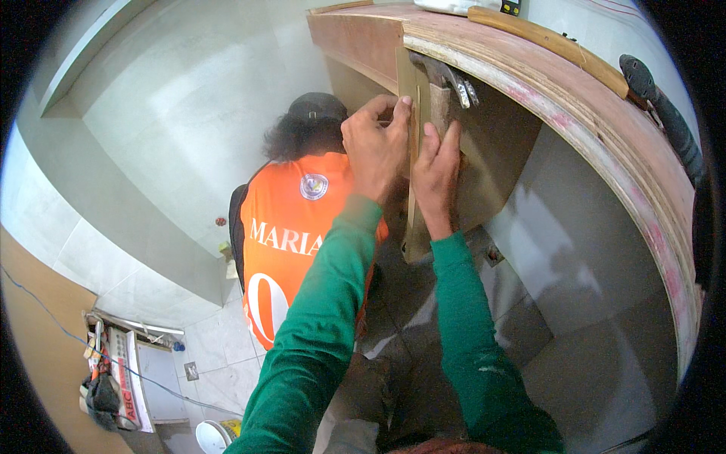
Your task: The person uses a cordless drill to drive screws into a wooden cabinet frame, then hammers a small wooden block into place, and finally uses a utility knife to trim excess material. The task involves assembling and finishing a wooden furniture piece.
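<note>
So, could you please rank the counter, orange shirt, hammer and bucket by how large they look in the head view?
1. Counter
2. Orange shirt
3. Hammer and bucket, unranked: both are partly hidden and look too close in size.

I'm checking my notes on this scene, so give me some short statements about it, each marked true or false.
1. The right hand holds a hammer. True.
2. The left hand grips a second hammer. False: its fingertips are at the edge of an upright board.
3. The co-worker wears an orange shirt. True.
4. The round container is at the picture's upper right. False: it is at the lower left.
5. The person's sleeves are green. True.
</note>
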`<state>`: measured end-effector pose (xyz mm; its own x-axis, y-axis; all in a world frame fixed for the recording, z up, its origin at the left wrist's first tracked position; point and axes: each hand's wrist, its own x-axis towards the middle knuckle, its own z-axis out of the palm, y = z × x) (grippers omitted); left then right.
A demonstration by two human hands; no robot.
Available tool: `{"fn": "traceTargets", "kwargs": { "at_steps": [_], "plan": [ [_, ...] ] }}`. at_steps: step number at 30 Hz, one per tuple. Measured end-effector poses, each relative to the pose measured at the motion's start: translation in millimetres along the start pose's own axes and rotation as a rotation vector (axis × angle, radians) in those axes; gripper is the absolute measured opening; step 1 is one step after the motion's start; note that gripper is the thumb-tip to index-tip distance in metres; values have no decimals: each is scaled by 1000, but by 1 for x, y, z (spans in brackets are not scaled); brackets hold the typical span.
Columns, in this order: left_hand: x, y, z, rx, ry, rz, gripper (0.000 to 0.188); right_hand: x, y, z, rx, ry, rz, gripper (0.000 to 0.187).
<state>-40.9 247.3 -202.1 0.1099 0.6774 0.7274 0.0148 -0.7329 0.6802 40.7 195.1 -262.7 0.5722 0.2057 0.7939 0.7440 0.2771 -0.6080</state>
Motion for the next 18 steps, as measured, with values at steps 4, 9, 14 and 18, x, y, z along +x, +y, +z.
{"fn": "traceTargets", "kwargs": {
  "at_steps": [4,9,14,18],
  "plan": [
    [-1,-3,5,10,12,8,31,-9,12,-6,38,104,-40,34],
    [7,-10,10,10,30,47,35,-13,29,1,-36,-60,58,31],
    [17,-17,10,13,33,54,34,-9,31,11,33,115,-66,32],
    [18,-21,8,-1,26,36,33,-12,28,11,0,-73,112,32]
  ]
}}
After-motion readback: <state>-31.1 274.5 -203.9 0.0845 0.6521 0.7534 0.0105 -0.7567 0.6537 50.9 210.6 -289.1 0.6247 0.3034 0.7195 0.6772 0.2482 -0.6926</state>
